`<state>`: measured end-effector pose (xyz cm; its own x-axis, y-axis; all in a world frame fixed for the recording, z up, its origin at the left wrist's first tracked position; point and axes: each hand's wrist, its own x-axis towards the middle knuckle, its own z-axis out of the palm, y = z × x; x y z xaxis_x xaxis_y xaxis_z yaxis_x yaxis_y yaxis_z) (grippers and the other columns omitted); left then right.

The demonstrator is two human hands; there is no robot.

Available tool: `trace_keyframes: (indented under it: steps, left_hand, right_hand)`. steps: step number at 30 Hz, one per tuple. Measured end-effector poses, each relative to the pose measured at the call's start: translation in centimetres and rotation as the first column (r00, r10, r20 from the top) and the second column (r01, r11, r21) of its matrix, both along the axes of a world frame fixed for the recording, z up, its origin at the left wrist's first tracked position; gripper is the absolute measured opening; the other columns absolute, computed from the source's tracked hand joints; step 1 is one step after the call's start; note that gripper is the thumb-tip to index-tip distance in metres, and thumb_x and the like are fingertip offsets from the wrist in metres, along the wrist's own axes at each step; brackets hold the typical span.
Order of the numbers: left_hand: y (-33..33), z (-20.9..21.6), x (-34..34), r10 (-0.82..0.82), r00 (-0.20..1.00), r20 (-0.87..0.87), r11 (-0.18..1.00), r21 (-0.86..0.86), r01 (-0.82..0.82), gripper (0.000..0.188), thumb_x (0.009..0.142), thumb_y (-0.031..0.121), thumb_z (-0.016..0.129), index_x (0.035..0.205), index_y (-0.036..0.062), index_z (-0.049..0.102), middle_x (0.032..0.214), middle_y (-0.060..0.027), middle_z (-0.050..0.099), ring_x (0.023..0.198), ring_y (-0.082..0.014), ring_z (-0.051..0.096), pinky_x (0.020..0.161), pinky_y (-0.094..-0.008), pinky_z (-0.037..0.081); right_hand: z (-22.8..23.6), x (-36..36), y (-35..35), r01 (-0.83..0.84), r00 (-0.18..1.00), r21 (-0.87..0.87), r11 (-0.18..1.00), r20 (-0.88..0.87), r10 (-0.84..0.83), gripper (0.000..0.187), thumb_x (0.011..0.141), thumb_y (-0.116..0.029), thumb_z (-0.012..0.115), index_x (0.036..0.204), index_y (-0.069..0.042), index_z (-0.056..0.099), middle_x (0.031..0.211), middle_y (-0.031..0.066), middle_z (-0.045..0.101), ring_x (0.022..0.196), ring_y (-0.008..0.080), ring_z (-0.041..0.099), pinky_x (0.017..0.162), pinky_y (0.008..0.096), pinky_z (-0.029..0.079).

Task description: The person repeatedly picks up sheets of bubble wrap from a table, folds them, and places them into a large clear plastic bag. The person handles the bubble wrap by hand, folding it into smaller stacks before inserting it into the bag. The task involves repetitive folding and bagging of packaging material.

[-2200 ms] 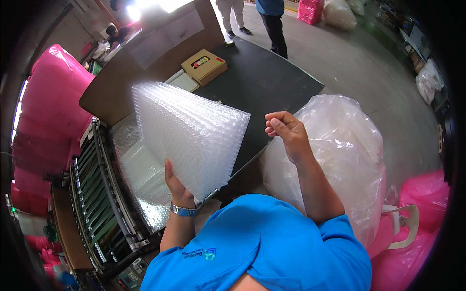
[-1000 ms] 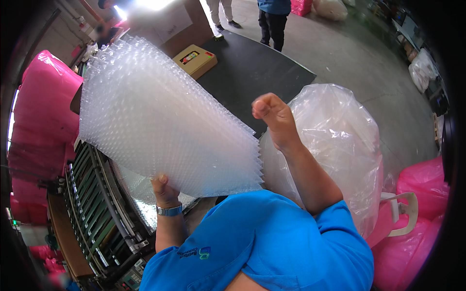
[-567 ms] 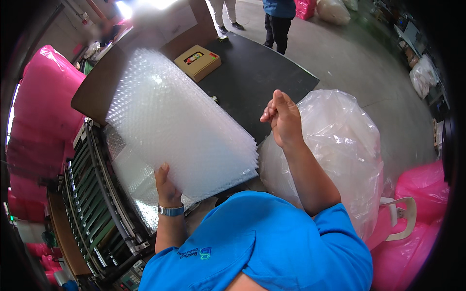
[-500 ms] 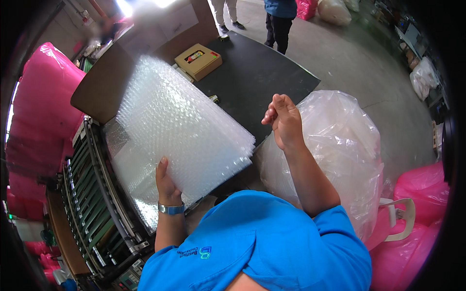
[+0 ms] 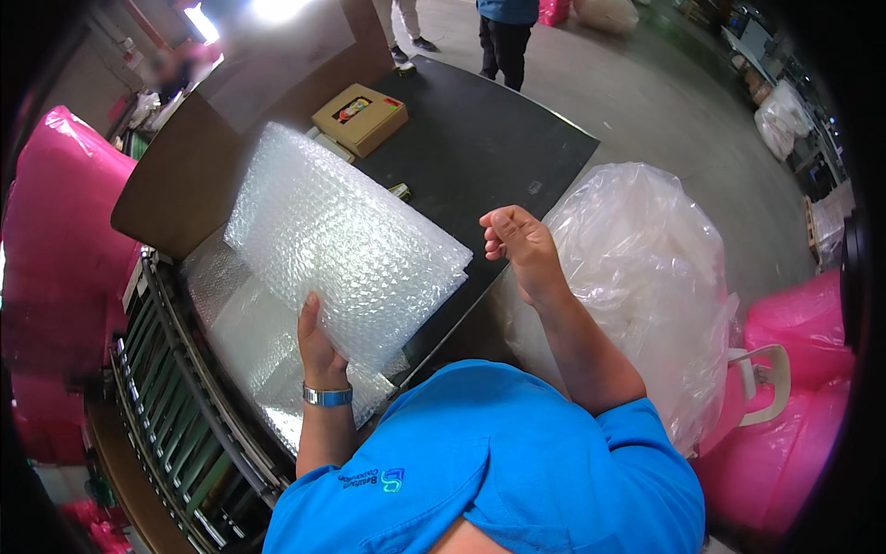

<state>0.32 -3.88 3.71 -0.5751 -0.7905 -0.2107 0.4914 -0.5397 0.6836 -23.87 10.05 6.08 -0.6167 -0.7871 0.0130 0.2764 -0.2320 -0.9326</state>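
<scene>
My left hand grips a stack of clear bubble wrap near its lower left edge, thumb on top and the other fingers hidden beneath. The stack is tilted above the dark work table. More bubble wrap lies under it, on the machine side. Off the stack's right corner, my right hand hangs in the air with its fingers curled in; I see nothing in it and it touches nothing. A metal watch is on my left wrist.
A brown box sits on the table's far part. Left stands a machine with dark rollers and a pink plastic-wrapped bundle. A big clear bag fills my right side, pink bags beyond. Another person's legs show past the table.
The bubble wrap stack has shifted and its visible face is shorter, with more of the wrap beneath showing. My right hand has moved slightly left and down. The whole view has turned a little.
</scene>
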Motion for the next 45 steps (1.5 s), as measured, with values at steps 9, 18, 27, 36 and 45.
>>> trace_keyframes:
  steps: [9,18,27,36,45]
  left_hand:
    - [-3.1,-2.7,0.4,-0.062,0.997,0.039,0.997,-0.049,0.064,0.052,0.078,0.023,0.058,0.121,-0.0009,0.04,0.11,-0.0166,0.053,0.097,-0.0292,0.055,0.084,-0.0409,0.046]
    - [-3.2,-3.3,0.0,-0.108,0.992,0.06,0.986,-0.121,0.115,0.06,0.076,0.024,0.061,0.124,0.0001,0.036,0.115,-0.0156,0.049,0.101,-0.0287,0.052,0.086,-0.0403,0.044]
    - [-2.6,-2.7,0.9,0.017,0.999,0.04,0.993,-0.121,-0.012,0.057,0.076,0.024,0.06,0.123,0.0014,0.038,0.113,-0.0143,0.05,0.1,-0.028,0.052,0.085,-0.0395,0.044]
    - [-0.8,-2.5,-1.1,0.04,0.999,0.012,0.994,-0.105,-0.039,0.055,0.077,0.022,0.058,0.123,0.0018,0.038,0.111,-0.0144,0.051,0.099,-0.0275,0.053,0.084,-0.0396,0.045]
    - [3.6,-2.0,-6.4,0.052,0.988,0.146,0.968,-0.251,-0.013,0.056,0.077,0.022,0.058,0.124,-0.0009,0.036,0.115,-0.0156,0.049,0.101,-0.0271,0.052,0.087,-0.0391,0.043]
  right_hand:
    - [1.1,1.3,-4.0,0.042,0.987,0.191,0.981,-0.158,-0.012,0.028,0.086,-0.028,0.055,0.097,-0.003,0.058,0.078,-0.0009,0.054,0.071,0.0044,0.048,0.065,0.0184,0.04]
    - [-0.2,1.2,-6.8,0.169,0.972,0.192,0.967,-0.192,-0.132,0.021,0.086,-0.023,0.054,0.076,-0.006,0.054,0.066,-0.0007,0.05,0.06,0.0075,0.049,0.055,0.0215,0.041]
    - [-0.2,1.9,-2.3,0.004,0.96,0.282,0.959,-0.269,0.075,0.024,0.087,-0.029,0.053,0.075,-0.008,0.054,0.064,-0.0033,0.049,0.061,0.005,0.045,0.056,0.0204,0.039]
    - [-1.8,-2.2,0.6,0.161,0.987,0.06,0.985,0.005,-0.162,0.027,0.089,-0.031,0.049,0.072,-0.011,0.048,0.061,-0.0036,0.043,0.053,0.0062,0.044,0.055,0.0213,0.041]
    - [-2.0,-2.3,6.1,0.273,0.941,0.157,0.949,-0.25,-0.229,0.022,0.088,-0.018,0.053,0.07,-0.008,0.045,0.062,-0.0047,0.039,0.06,0.0014,0.038,0.057,0.0184,0.035]
